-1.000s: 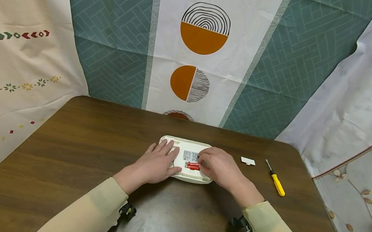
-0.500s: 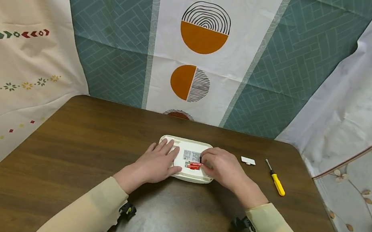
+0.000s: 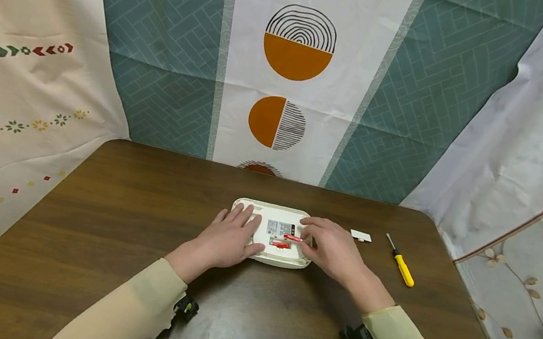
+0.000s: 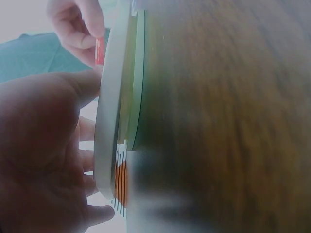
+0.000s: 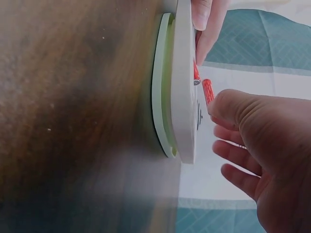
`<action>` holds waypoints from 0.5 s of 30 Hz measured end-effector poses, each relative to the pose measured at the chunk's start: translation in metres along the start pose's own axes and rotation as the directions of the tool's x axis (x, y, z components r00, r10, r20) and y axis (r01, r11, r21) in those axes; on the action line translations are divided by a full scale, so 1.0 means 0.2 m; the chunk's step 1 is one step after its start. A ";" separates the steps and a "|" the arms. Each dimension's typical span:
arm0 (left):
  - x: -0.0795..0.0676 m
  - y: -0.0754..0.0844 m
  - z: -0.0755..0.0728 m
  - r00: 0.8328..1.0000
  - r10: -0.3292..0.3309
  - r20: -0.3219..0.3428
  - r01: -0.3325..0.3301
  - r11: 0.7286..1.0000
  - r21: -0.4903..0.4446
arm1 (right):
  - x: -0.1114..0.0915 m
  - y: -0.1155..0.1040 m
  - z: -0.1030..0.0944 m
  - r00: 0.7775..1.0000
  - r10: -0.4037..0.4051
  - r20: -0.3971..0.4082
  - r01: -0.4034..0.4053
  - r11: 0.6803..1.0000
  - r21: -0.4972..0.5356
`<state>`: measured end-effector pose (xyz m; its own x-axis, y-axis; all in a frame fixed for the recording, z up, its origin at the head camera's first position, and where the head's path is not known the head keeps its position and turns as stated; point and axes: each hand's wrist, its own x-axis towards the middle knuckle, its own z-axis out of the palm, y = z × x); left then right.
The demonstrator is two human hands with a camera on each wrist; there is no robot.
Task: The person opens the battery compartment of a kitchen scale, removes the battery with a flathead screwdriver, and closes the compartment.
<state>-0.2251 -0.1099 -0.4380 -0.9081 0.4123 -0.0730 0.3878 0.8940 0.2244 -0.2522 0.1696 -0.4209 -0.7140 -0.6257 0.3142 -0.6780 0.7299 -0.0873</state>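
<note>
A white, rounded device (image 3: 284, 260) lies on the table with a printed label (image 3: 276, 228) and a battery compartment facing up. My left hand (image 3: 224, 239) rests with spread fingers on its left side. Between thumb and fingertips, my right hand (image 3: 335, 252) pinches a red battery (image 5: 208, 91) just above the compartment. A second red battery (image 3: 281, 245) sits inside the compartment. In the left wrist view, the held battery (image 4: 99, 51) shows beyond the device's edge.
A small white battery cover (image 3: 360, 236) lies right of the device. Farther right is a screwdriver (image 3: 402, 269) with a yellow handle. Patterned cloths hang behind the brown wooden table (image 3: 149, 197) and at both sides.
My right hand has drawn back slightly to the right and raised one battery from the compartment, away from the other. The left hand has stayed in place.
</note>
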 end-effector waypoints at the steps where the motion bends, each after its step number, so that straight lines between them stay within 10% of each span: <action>1: 0.00 0.00 0.00 1.000 0.001 0.001 -0.001 1.000 -0.002 | -0.01 0.00 0.00 1.000 0.010 -0.003 -0.010 1.000 0.000; 15: 0.00 0.00 0.00 1.000 0.006 -0.003 -0.006 1.000 -0.005 | -0.08 -0.02 0.00 0.985 0.161 -0.066 -0.160 0.987 0.023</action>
<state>-0.2245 -0.1105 -0.4377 -0.9062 0.4172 -0.0691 0.3926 0.8906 0.2295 -0.2386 0.1773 -0.4246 -0.8008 -0.4803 0.3579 -0.5590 0.8139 -0.1586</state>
